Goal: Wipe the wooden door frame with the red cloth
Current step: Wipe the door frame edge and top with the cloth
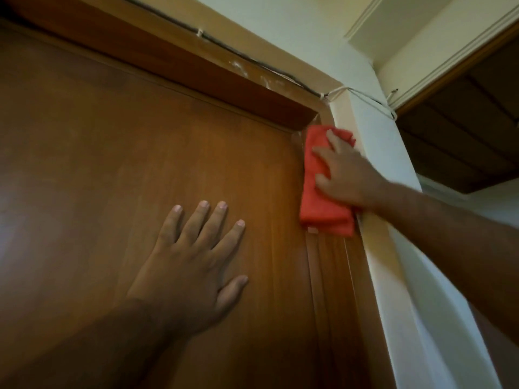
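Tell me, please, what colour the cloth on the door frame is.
The cloth is red, best seen in the head view.

Dim, warm light; faint glare on the door (126, 169) at far left; right hand (346, 178) blurred; straight edges bow.

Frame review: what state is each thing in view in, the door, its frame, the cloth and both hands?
Door: closed in its frame.
Door frame: white smears on the top piece; upright partly under the cloth.
Red cloth: folded, pressed flat against the upright near the top corner.
Right hand: fingers spread, pressing the cloth.
Left hand: flat on the door, fingers spread.
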The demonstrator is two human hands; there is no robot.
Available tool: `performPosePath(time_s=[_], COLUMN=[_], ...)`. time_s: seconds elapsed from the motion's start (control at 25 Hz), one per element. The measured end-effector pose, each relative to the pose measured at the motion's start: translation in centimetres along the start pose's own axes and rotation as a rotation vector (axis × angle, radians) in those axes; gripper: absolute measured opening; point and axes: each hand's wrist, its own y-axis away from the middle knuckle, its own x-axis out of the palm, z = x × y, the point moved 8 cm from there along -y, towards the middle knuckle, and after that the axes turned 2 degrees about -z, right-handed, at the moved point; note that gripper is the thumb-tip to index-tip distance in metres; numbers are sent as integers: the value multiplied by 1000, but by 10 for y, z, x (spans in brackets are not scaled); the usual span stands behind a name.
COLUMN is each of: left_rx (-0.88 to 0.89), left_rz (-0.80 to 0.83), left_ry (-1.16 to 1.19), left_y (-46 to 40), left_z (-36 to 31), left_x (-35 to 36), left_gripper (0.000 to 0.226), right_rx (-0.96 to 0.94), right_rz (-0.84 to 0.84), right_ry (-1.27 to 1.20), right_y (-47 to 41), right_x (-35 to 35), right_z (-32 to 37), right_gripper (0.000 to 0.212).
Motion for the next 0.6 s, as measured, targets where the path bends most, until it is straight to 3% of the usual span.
performPosePath(time_s=[0.2,0.28,0.52,0.6], left_rx=[-9,-16,94,33], left_rz=[50,75,90,57], left_ry=[-41,-43,-148,-230], left_y=[2,2,3,-4], left_z=[-2,-5,20,62], left_x=[0,-1,-8,-22], left_gripper=[76,77,78,78], right_rx=[-79,-77,173,202], right_rz=[315,308,101,50], right_ry=[99,121,-21,-96], right_y=[204,225,70,6], right_x=[46,53,26,10], right_z=[42,52,26,10], right_gripper=[117,121,114,106])
